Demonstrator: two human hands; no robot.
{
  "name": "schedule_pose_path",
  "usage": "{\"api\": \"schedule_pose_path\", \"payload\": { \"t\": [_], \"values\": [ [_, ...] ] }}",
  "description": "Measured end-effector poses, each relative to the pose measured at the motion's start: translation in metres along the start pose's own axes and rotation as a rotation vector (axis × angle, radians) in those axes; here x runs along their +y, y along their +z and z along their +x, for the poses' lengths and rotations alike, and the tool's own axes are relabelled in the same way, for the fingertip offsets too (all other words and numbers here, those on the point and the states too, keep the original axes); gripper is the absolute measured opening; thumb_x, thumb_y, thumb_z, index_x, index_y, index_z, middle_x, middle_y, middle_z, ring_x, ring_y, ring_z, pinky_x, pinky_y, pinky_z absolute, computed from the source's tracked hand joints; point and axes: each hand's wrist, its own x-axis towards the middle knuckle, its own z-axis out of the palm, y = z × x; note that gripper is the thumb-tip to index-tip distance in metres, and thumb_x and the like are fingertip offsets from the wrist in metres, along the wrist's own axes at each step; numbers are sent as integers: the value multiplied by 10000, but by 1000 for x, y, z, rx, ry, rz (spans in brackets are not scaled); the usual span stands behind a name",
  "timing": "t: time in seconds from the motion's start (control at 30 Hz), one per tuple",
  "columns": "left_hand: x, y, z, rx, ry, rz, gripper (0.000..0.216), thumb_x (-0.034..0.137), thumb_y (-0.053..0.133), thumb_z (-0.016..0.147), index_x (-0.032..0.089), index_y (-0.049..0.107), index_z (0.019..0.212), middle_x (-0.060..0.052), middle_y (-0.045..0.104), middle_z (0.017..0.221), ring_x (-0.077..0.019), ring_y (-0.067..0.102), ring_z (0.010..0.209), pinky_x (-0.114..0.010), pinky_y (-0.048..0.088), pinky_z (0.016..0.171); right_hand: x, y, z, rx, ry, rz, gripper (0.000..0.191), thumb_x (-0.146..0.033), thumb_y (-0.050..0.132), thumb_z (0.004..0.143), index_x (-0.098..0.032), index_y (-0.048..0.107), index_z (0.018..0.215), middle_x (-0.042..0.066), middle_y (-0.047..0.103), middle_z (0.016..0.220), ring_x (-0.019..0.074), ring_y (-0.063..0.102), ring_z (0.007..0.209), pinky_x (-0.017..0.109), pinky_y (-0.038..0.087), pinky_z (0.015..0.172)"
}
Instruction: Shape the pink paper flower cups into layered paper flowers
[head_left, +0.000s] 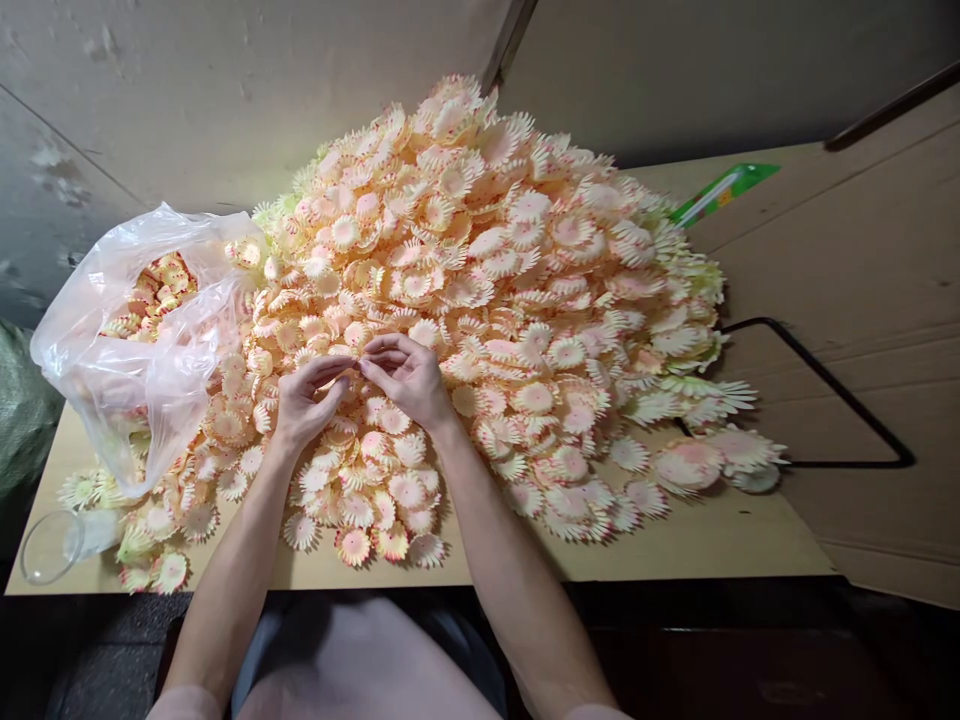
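A big heap of peach and pink fabric flower petals covers the wooden table. My left hand and my right hand meet over the front of the heap. Their fingertips pinch together on a small flower piece between them. Both hands are closed in a pinch; the piece itself is mostly hidden by the fingers.
A clear plastic bag with more petals lies at the left. A clear glass lies at the table's front left corner. Cardboard sheets stand at the right, with a black wire frame and a green packet.
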Motion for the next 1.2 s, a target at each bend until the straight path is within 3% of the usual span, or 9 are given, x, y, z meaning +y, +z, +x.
{"api": "schedule_pose_path", "payload": {
  "t": [0.1, 0.4, 1.2],
  "values": [
    [-1, 0, 0, 5, -3, 21, 198, 242, 688, 816, 167, 722, 996, -83, 775, 978, -189, 753, 895, -313, 626, 854, 1, 0, 0, -10, -17, -17, 299, -399, 779, 731, -203, 613, 884, 36, 691, 823, 172, 698, 794, 279, 615, 687],
    [0, 0, -1, 29, 38, 56, 181, 224, 699, 816, 158, 725, 983, -82, 773, 948, -177, 750, 856, -295, 624, 825, -2, -1, -3, -64, 55, 46, 327, -399, 785, 719, -202, 594, 895, 18, 671, 789, 151, 666, 704, 250, 609, 554],
    [-4, -1, -3, 3, 46, 76, 178, 248, 691, 827, 176, 741, 982, -80, 776, 958, -178, 747, 854, -305, 625, 826, -1, -2, -3, -51, 74, 46, 338, -406, 783, 711, -209, 585, 901, 15, 672, 777, 156, 671, 703, 249, 607, 550]
  ]
}}
